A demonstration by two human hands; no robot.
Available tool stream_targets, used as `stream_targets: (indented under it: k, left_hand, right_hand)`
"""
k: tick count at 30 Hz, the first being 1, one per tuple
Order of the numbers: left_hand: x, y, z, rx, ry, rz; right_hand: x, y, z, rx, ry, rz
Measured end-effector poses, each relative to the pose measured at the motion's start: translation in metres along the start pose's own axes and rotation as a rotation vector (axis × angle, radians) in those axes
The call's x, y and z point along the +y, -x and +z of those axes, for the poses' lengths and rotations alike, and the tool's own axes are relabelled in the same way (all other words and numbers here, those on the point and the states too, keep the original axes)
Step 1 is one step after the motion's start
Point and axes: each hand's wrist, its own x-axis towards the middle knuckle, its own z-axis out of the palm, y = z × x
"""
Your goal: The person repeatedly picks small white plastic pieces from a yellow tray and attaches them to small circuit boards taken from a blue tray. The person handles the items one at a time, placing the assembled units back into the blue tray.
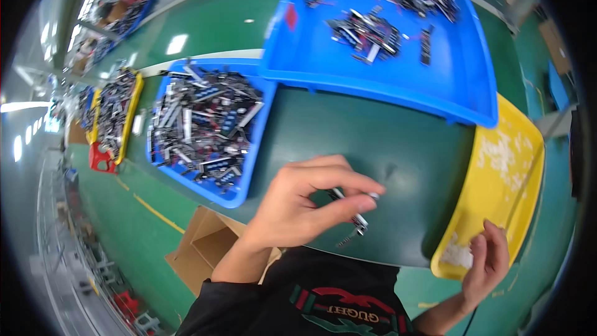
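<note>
My left hand (305, 202) hovers over the dark green table (385, 149) and pinches a small dark metal strip part (353, 214) between thumb and fingers. My right hand (486, 261) reaches into the near corner of a yellow bin (491, 211) and touches small white pieces (457, 254) lying there; whether it grips any I cannot tell.
A large blue tray (385, 81) with scattered dark metal parts sits at the back. A smaller blue bin (205, 127) full of similar parts stands to the left. A cardboard box (205, 246) lies on the green floor below. More bins and people line a far bench.
</note>
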Motion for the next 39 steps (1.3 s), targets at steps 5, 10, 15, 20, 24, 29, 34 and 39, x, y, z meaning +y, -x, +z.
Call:
stream_targets:
  k: [5,10,15,20,24,29,34,39]
  left_hand:
    - [0.021,0.020,-0.073,0.305,-0.784,0.143]
    - [0.043,-0.010,-0.156,0.388,-1.405,0.141]
    - [0.021,-0.054,-0.226,0.191,-1.428,0.033]
    - [-0.012,-0.075,-0.241,0.210,-1.187,-0.191]
    - [-0.027,-0.076,-0.258,0.083,-1.055,-0.329]
    - [-0.025,-0.076,-0.255,0.024,-1.093,-0.402]
    - [-0.013,-0.081,-0.216,0.135,-1.225,-0.107]
    - [0.011,-0.115,-0.141,0.007,-1.352,0.158]
  right_hand:
    - [0.023,-0.001,-0.029,-0.344,0.337,0.041]
    - [0.024,0.000,-0.023,-0.392,0.344,0.013]
    - [0.031,0.002,-0.021,-0.411,0.216,0.013]
    - [0.032,-0.002,-0.022,-0.436,0.201,-0.126]
    - [0.032,-0.004,-0.023,-0.476,0.182,-0.172]
    - [0.040,-0.004,-0.028,-0.475,0.162,-0.155]
    - [0.040,-0.008,-0.030,-0.428,0.101,-0.166]
    - [0.043,-0.006,-0.030,-0.377,0.057,-0.113]
